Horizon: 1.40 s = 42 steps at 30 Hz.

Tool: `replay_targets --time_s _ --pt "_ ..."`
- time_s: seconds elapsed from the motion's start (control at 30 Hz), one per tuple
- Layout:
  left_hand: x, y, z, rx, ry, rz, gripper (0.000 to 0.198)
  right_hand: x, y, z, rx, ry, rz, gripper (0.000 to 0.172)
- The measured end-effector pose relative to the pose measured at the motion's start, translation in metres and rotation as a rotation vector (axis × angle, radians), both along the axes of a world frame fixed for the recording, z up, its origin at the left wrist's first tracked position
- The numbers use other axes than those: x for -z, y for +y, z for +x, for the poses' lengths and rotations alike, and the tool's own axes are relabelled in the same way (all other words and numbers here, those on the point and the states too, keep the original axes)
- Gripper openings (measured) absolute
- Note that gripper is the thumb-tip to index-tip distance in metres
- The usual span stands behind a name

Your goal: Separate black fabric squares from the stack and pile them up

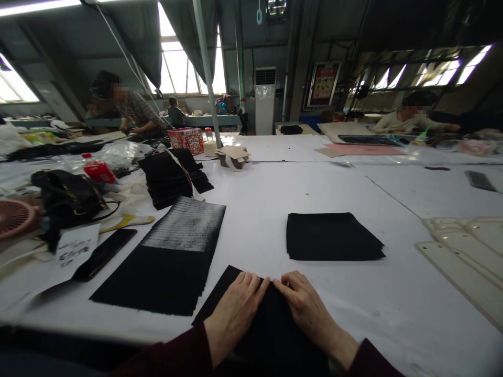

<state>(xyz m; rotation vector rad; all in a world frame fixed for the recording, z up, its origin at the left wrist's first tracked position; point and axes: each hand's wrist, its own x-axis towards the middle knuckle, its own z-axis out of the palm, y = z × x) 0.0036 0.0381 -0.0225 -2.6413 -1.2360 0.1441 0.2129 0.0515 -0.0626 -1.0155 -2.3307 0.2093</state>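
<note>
A black fabric piece (271,330) lies in front of me at the table's near edge, its lower part running out of view. Along its far edge, my left hand (238,306) presses with bent fingers held close together. Just to the right, my right hand (306,306) grips the same edge, its fingers curled. The fingertips of both hands nearly meet. To the left is a fanned stack of black pieces (153,280), whose far part shows whitish overlapping strips. A neater stack of black pieces (332,235) sits beyond my right hand.
At left are a dark phone (104,254), a paper with handwriting (78,248), a black bag (70,196), a red bottle (98,168) and a pink fan (15,219). Pale flat templates (463,262) lie at right. A bundle of black pieces (171,175) stands farther back. Other people work beyond.
</note>
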Motion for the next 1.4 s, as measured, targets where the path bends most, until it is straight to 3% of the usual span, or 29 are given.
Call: replay_targets --time_s 0.23,0.8,1.03,1.27,1.4 --pt "0.010 0.000 0.012 0.042 0.015 -0.006 0.054 -0.003 -0.004 0.010 0.013 0.010 -0.031 0.036" --pt "0.004 -0.005 0.038 0.079 0.031 -0.023 0.059 -0.003 -0.011 0.039 0.011 -0.008 0.007 0.034" --pt "0.015 -0.006 0.044 0.133 0.034 -0.015 0.055 -0.007 -0.015 0.049 0.013 -0.033 -0.006 0.031" --pt "0.012 -0.008 0.054 0.128 0.036 -0.008 0.060 -0.009 -0.019 0.055 0.032 -0.075 0.025 0.028" --pt "0.021 -0.006 0.053 0.175 -0.006 -0.001 0.059 -0.012 -0.022 0.058 0.037 -0.128 0.055 0.024"
